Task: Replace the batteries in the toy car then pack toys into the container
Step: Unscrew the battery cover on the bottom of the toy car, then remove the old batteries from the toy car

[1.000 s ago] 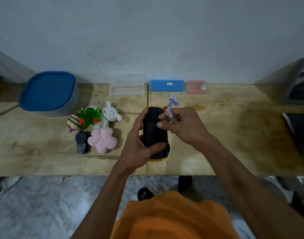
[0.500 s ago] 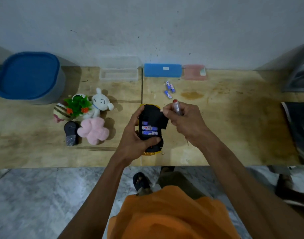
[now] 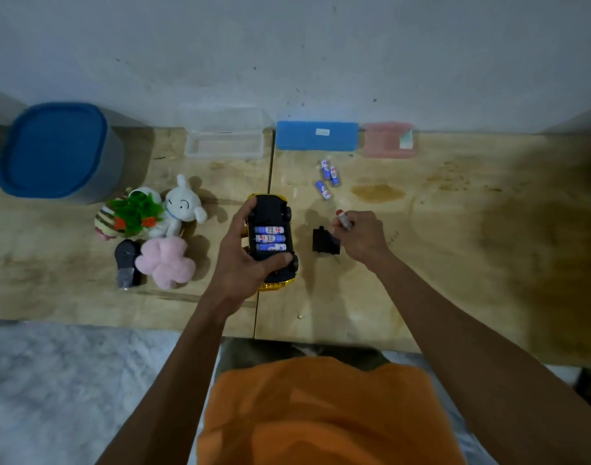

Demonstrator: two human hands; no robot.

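Note:
My left hand [image 3: 239, 260] grips the yellow toy car [image 3: 274, 241], which is upside down with its black underside up. The battery bay is uncovered and shows three blue batteries [image 3: 270, 238] side by side. My right hand [image 3: 362, 238] holds a red-tipped screwdriver [image 3: 343, 219] and the black battery cover [image 3: 325, 242], low at the table to the right of the car. Three loose blue batteries [image 3: 328, 177] lie further back. The grey container with a blue lid [image 3: 57, 151] stands at the far left.
Left of the car sit a white plush dog [image 3: 183, 206], a green-leaved toy [image 3: 134, 214], a pink plush [image 3: 166, 261] and a small black toy [image 3: 127, 263]. Along the wall are a clear box [image 3: 225, 142], a blue box [image 3: 316, 135] and a pink box [image 3: 389, 140].
The battery cover came off the car and my right hand carried it to the right, down to the table. The batteries inside the car are now exposed. My left hand kept hold of the car.

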